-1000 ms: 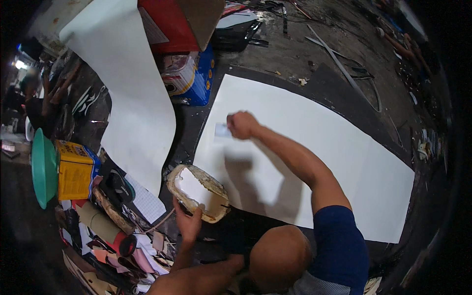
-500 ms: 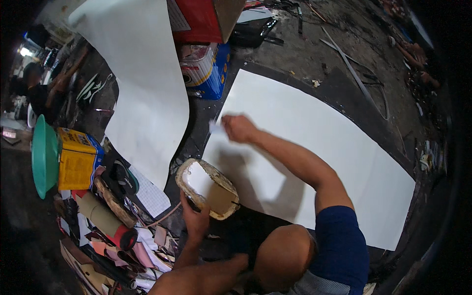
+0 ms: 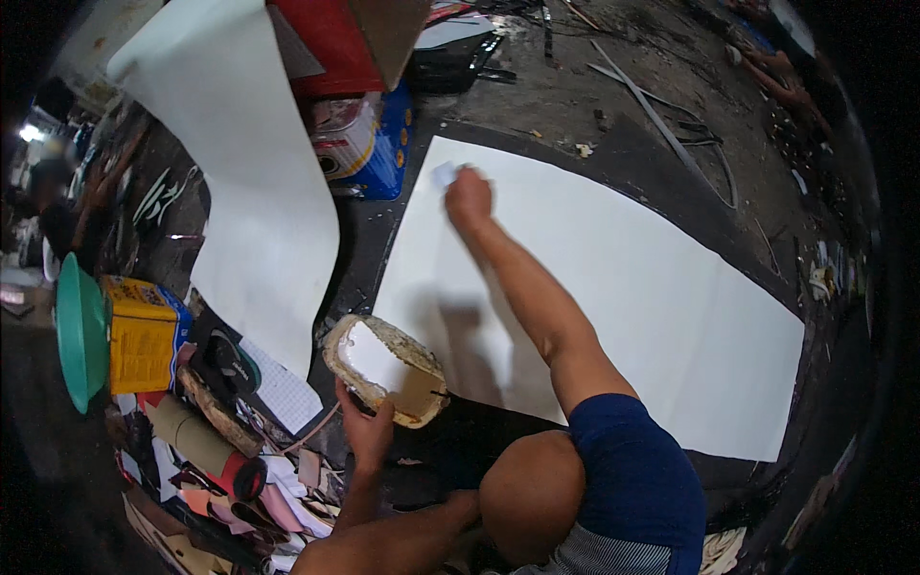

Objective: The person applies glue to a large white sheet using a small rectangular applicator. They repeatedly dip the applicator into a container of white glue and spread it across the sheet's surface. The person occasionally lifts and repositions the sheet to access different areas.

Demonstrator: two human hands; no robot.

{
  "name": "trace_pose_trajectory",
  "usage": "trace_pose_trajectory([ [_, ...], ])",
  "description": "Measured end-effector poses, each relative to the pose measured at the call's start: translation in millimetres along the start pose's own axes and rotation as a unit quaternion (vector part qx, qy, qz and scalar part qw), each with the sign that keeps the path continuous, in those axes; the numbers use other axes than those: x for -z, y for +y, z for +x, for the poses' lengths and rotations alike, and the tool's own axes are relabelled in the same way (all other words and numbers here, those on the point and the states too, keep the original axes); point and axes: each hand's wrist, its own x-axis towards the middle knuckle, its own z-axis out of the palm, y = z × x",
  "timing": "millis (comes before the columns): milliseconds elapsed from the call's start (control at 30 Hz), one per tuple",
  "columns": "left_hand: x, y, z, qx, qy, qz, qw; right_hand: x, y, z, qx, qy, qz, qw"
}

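My left hand grips the near rim of a crusted oval tub with white liquid inside, thumb and fingers on its edge. Over the far left corner of a large white sheet, my right hand is closed on a small pale flat piece. This piece is at the sheet's surface; whether it touches cannot be told. A faint wet-looking sheen is hard to make out on the white sheet. The tub sits beside the sheet's near left edge, tilted slightly.
A second long white sheet curves along the left. Behind it stand a blue tin and a red box. Leftward are a yellow tin, a green basin, a sandal and heaped scraps.
My right hand has moved away from me along the sheet's left edge, up to its far corner, with the pale piece. My left hand stays on the tub. The view has shifted slightly.
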Motion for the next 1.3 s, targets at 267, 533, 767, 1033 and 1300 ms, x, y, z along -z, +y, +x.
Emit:
trace_pose_trajectory([
  [267, 9, 8, -2, -0.010, 0.020, 0.018, 1.000, 55, 14, 3, -0.010, 0.151, -0.067, 0.986],
  [533, -2, 5, 7, -0.036, 0.016, 0.004, 0.999, -31, 0, -43, 0.327, -0.012, -0.114, 0.938],
  [767, 11, -41, 8, -0.001, 0.021, -0.053, 0.998, 9, 9, -56, 0.053, 0.018, -0.008, 0.998],
  [1033, 9, -21, 9, 0.008, 0.011, -0.031, 0.999, 302, 377, -170, -0.385, 0.284, -0.362, 0.800],
  [1300, -3, -11, 9, 0.026, 0.007, -0.045, 0.999, 358, 436, -158, -0.288, 0.348, -0.247, 0.857],
])
